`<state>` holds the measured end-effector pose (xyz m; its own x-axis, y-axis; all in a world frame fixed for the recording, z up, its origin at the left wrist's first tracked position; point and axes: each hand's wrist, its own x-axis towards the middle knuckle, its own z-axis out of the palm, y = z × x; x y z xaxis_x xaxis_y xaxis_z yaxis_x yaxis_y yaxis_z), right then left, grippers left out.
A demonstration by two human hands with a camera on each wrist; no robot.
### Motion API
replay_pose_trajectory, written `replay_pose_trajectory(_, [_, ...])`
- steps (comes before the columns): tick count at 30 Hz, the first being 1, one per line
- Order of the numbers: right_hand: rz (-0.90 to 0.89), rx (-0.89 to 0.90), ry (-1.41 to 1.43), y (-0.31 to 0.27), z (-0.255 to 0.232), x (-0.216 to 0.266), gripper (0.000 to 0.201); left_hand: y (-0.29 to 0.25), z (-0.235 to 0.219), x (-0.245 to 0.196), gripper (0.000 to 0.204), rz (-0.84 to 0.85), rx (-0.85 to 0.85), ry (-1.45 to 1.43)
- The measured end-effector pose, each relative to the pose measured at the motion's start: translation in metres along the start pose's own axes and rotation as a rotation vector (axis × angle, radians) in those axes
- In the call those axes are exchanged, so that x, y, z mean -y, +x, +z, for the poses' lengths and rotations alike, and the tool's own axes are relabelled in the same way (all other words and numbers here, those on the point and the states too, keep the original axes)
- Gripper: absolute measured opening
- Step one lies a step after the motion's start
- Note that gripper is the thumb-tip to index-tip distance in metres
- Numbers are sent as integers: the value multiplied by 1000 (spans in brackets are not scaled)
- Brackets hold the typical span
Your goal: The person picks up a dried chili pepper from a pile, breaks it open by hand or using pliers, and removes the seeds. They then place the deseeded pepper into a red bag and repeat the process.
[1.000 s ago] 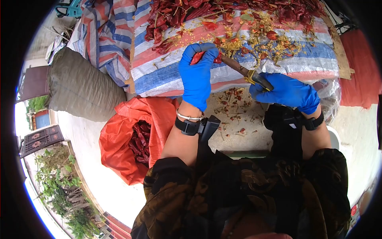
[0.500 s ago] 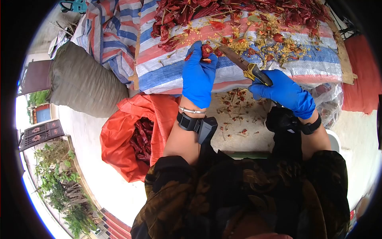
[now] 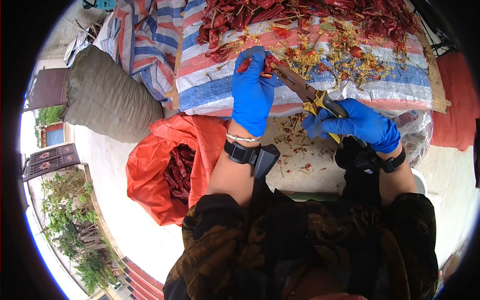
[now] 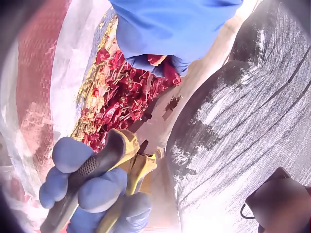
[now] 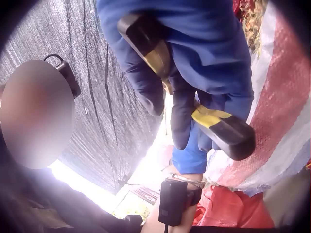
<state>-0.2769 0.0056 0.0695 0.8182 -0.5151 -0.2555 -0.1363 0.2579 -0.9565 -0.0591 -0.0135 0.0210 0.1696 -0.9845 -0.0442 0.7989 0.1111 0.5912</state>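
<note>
Outdoor paving point(image 3: 107, 170) surrounds a table point(image 3: 439, 97) spread with a striped sheet point(image 3: 210, 95). On the table's far side lies a heap of dried red peppers point(image 3: 240, 15); loose seeds and stems point(image 3: 350, 57) are strewn nearer, toward the table's right. Over the table's near edge, the left hand point(image 3: 254, 100) has its grip clamped on a single pepper point(image 3: 270, 64). The pepper's long axis, partly hidden by the fingers, appears to run across the hand, roughly along the table's near edge, with one end jutting rightward. Slanting in from the right, the scissors point(image 3: 301, 87) have their tips at that end; whether they touch cannot be told. The right hand point(image 3: 367, 122), farther from the pepper and beside the table's near edge, has its grip round the handles, which stand apart. On this placing of blades to exposed end the next move would seem to depend. Containers: a red sack point(image 3: 145, 165), off the table's near left corner, gapes upon dark red peppers point(image 3: 177, 172); a grey sack point(image 3: 107, 97), left of the table, bulges, contents hidden; a clear plastic bag point(image 3: 417, 132), at the table's near right corner, has indistinct contents.
</note>
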Motion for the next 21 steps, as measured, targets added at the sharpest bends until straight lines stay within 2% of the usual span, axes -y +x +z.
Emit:
replay_pose_trajectory(4, [34, -9, 164, -3, 3, 7, 26, -1, 6, -2, 12, 82, 11, 70])
replay_pose_trajectory(8, [33, -16, 187, -4, 3, 7, 25, -3, 11, -2, 13, 93, -7, 158])
replay_pose_trajectory(10, [45, -28, 146, -4, 2, 7, 25, -3, 9, -3, 13, 108, -70, 336])
replay_pose_trajectory(14, [50, -31, 150, -3, 3, 8, 24, -2, 5, -1, 14, 138, -92, 388])
replay_pose_trajectory(17, [-101, -218, 123, 2, 1, 3, 20, -7, 14, 0, 14, 131, -84, 328])
replay_pose_trajectory(19, [-190, -484, 49, 8, 6, 4, 20, -11, 20, 8, 14, 44, -33, 129])
replay_pose_trajectory(20, [-180, -498, 46, 12, 5, 2, 20, -12, 21, 13, 14, 30, -30, 119])
replay_pose_trajectory(21, [-205, -623, 52, 16, 3, -3, 20, -13, 20, 18, 13, -57, 42, 127])
